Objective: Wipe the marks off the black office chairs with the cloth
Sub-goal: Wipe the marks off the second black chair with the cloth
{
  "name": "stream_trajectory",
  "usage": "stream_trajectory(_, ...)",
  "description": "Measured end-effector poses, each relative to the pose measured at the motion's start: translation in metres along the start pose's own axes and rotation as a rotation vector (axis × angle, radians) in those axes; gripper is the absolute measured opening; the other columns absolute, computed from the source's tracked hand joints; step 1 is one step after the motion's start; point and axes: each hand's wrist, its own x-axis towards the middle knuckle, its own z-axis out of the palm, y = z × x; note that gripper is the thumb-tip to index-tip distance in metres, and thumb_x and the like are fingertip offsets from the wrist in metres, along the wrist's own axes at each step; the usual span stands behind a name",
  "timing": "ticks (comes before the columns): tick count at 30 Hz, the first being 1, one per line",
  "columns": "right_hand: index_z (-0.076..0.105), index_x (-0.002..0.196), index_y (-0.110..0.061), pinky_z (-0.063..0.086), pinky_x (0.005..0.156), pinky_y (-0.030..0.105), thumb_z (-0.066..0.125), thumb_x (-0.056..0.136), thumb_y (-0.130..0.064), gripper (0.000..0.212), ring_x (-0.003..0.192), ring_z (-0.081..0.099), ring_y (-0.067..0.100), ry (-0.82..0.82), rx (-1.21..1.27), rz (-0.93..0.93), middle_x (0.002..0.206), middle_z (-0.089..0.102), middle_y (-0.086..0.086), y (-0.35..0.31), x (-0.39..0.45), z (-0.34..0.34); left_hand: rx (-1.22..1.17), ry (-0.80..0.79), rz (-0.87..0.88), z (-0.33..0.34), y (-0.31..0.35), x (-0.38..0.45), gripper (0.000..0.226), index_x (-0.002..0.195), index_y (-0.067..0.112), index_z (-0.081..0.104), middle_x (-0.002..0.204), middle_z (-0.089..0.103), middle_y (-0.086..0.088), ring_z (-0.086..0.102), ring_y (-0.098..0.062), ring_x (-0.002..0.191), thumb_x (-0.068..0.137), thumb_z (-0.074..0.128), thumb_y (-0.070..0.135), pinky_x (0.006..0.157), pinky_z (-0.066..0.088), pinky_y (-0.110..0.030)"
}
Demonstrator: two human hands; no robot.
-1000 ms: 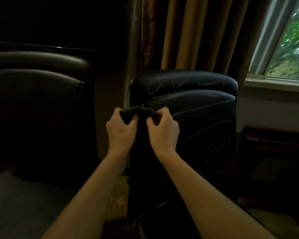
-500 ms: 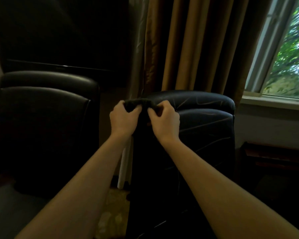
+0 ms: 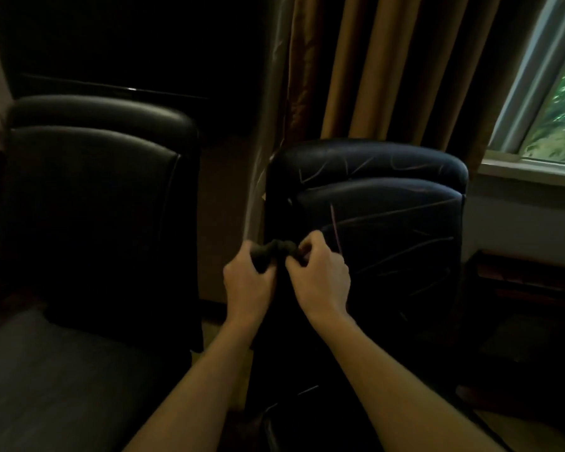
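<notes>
Cloth (image 3: 276,251) bunched between left hand (image 3: 247,285) and right hand (image 3: 320,280)

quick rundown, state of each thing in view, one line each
cloth: bunched up, held between both hands in front of the right chair
left hand: grips the cloth's left end
right hand: pinches the cloth's right end
right chair: backrest streaked with pale marks, not yet wiped
left chair: no marks visible, though it sits in shadow
curtain: drawn aside, hanging behind the right chair
window: uncovered, daylight outside

Gap btwn left chair (image 3: 95,203) & marked chair (image 3: 382,223) open
</notes>
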Motion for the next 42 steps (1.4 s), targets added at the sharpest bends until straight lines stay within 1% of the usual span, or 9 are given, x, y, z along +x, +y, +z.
stream_trajectory(5,0.042,0.089,-0.029,0.047,0.077,0.032,0.064,0.088,-0.030,0.022,0.073,0.061,0.012,0.017,-0.156,0.011,0.075,0.058,-0.011,0.026,-0.044,0.028,-0.071,-0.050,-0.170,0.025,-0.050,-0.042,0.021,0.077,0.010,0.052,0.070,0.058,-0.002,0.055,-0.011,0.061,0.089,0.066,0.020,0.052,0.041,-0.024)
stream_trajectory(10,0.046,0.085,-0.029,0.037,0.078,0.031,0.068,0.084,-0.027,0.021,0.063,0.055,0.009,-0.007,-0.278,0.036,0.068,0.060,-0.009,0.037,-0.075,0.046,-0.123,-0.167,-0.291,0.025,-0.075,-0.064,0.016,0.081,0.010,0.058,0.073,0.061,-0.002,0.058,-0.012,0.063,0.092,0.066,0.017,0.048,0.042,-0.011)
stream_trajectory(13,0.055,0.079,-0.025,0.039,0.069,0.034,0.077,0.073,-0.027,0.023,0.061,0.053,0.017,0.148,-0.404,-0.109,0.066,0.057,-0.004,0.032,-0.064,0.031,-0.164,-0.158,-0.237,0.018,-0.060,-0.050,0.016,0.080,0.012,0.057,0.074,0.062,-0.005,0.062,-0.015,0.067,0.093,0.064,0.016,0.055,0.049,-0.025)
stream_trajectory(17,0.053,0.092,-0.025,0.034,0.068,0.029,0.062,0.089,-0.028,0.010,0.071,0.050,0.015,0.131,-0.248,-0.129,0.078,0.055,-0.005,-0.002,-0.005,-0.013,-0.208,0.003,-0.153,0.010,-0.005,-0.010,0.028,0.068,0.021,0.048,0.067,0.056,0.001,0.055,-0.009,0.063,0.091,0.065,0.022,0.056,0.042,-0.027)
stream_trajectory(21,0.050,0.092,-0.025,0.047,0.068,0.036,0.060,0.090,-0.029,0.011,0.079,0.057,0.019,0.036,-0.144,-0.057,0.085,0.060,-0.002,-0.014,0.028,-0.024,-0.171,0.048,-0.149,0.011,0.016,0.007,0.034,0.064,0.026,0.043,0.069,0.055,0.002,0.056,-0.014,0.067,0.090,0.066,0.027,0.054,0.038,-0.026)
stream_trajectory(25,0.048,0.090,-0.025,0.044,0.068,0.032,0.061,0.088,-0.028,0.013,0.078,0.056,0.019,-0.064,-0.186,-0.037,0.084,0.059,-0.003,0.005,0.002,-0.004,-0.058,0.000,-0.217,0.021,-0.023,-0.022,0.032,0.066,0.023,0.043,0.066,0.053,0.003,0.055,-0.021,0.068,0.090,0.064,0.029,0.055,0.038,-0.034)
stream_trajectory(28,0.044,0.089,-0.025,0.040,0.064,0.029,0.060,0.089,-0.025,0.016,0.073,0.054,0.018,-0.106,-0.239,-0.044,0.078,0.053,-0.006,0.029,-0.033,0.027,-0.153,-0.068,-0.262,0.032,-0.064,-0.061,0.028,0.066,0.024,0.050,0.063,0.055,0.006,0.059,-0.020,0.066,0.090,0.065,0.025,0.050,0.036,-0.025)
stream_trajectory(33,0.049,0.084,-0.021,0.045,0.040,0.028,0.070,0.082,-0.021,0.021,0.047,0.056,0.012,0.044,-0.316,-0.200,0.065,0.058,-0.007,0.072,-0.079,0.070,-0.259,-0.047,-0.352,0.047,-0.091,-0.089,0.026,0.071,0.026,0.056,0.067,0.060,0.008,0.058,0.000,0.061,0.093,0.063,0.013,0.048,0.038,-0.007)
stream_trajectory(42,0.056,0.079,-0.020,0.038,0.036,0.022,0.070,0.081,-0.023,0.014,0.040,0.051,0.009,0.096,-0.322,-0.241,0.058,0.056,-0.008,0.121,-0.110,0.120,-0.251,-0.070,-0.337,0.082,-0.153,-0.109,0.017,0.076,0.014,0.058,0.068,0.062,0.003,0.058,-0.003,0.060,0.091,0.062,0.007,0.054,0.041,-0.015)
